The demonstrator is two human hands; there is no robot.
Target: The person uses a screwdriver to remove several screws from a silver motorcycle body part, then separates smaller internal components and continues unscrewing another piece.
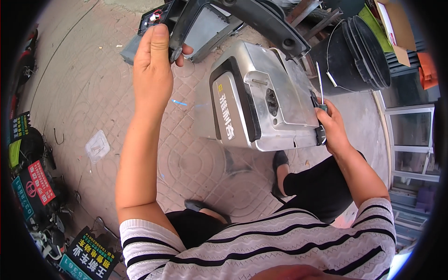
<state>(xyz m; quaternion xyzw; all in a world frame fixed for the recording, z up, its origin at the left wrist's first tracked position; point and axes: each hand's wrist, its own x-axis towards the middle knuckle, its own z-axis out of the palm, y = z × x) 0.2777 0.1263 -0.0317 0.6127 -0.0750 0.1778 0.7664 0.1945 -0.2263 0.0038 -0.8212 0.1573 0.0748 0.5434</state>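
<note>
A silver metal case (294, 88) with a black-banded, lettered end and a dark socket is tilted in front of me. My right hand (332, 123) is at its right side, fingers closed round a screwdriver (320, 77) whose shaft points up. The same hand lies against the black handle (320, 133) on the case. Raised at the upper left, my left hand (156, 70) has its fingers closed on the edge of a black plastic frame (189, 21). The frame's long arm passes above the case. What the left fingertips grip is partly hidden.
A black bucket (347, 56) with a wire handle stands at the upper right, near an open cardboard box (396, 35). Scooters with signboards (39, 182) line the left. A clear plastic piece (97, 146) and a blue strip (179, 102) lie on the paving (186, 149).
</note>
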